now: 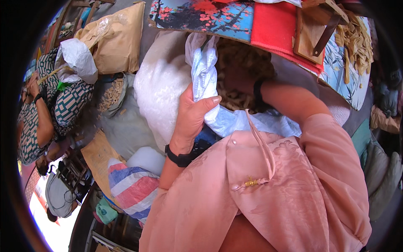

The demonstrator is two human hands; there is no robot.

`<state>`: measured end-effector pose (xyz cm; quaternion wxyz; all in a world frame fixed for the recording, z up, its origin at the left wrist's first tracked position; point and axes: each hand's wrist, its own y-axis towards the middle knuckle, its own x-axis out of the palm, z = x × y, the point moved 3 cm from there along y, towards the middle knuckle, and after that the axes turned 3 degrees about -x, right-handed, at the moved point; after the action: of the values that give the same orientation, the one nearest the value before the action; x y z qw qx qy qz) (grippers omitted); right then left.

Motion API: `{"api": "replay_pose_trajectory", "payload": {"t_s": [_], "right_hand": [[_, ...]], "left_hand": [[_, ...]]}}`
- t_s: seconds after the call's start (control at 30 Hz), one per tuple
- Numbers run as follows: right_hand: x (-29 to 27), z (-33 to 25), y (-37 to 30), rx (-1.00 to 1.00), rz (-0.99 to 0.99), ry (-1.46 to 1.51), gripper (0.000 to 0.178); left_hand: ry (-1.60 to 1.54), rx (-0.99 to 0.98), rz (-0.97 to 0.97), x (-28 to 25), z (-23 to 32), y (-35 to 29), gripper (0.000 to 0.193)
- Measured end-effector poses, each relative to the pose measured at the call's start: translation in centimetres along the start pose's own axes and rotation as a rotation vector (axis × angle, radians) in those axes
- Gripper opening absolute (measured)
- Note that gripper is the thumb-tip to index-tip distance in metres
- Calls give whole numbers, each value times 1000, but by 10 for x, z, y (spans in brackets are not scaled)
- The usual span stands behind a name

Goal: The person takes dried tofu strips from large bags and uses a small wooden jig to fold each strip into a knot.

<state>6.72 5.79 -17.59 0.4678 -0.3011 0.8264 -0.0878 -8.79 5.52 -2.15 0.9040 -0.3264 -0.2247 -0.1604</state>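
My left hand [194, 112] is closed around the bunched rim of a white plastic bag [204, 75], its thumb pressed on the folds. Inside the bag's mouth lie many small tan pieces [230, 102], whose kind I cannot make out in the shade. My right forearm reaches in from the right, and my right hand [241, 80] is down among these pieces. Shadow hides its fingers, so whether they hold anything does not show. The bag's bulging white side [157, 84] rests to the left of my left hand.
A table with a flower-patterned top [201, 19] overhangs the bag. On it lie a red cloth [273, 25], a wooden stand with a metal blade [321, 33] and a heap of tan strips [354, 46]. At left sits another person [69, 105], near a brown sack [121, 40] and a striped bag [132, 185].
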Motion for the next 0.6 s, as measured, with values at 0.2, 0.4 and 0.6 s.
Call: {"api": "replay_pose_trajectory", "payload": {"t_s": [0.2, 0.4, 0.6], "right_hand": [[-80, 33, -12, 1, 348, -450, 31], [-91, 63, -40, 157, 515, 374, 32], [-87, 49, -36, 141, 291, -190, 57]], "left_hand": [[4, -22, -54, -2, 2, -3, 40], [1, -32, -53, -7, 2, -6, 42], [-8, -22, -16, -6, 2, -4, 43]]}}
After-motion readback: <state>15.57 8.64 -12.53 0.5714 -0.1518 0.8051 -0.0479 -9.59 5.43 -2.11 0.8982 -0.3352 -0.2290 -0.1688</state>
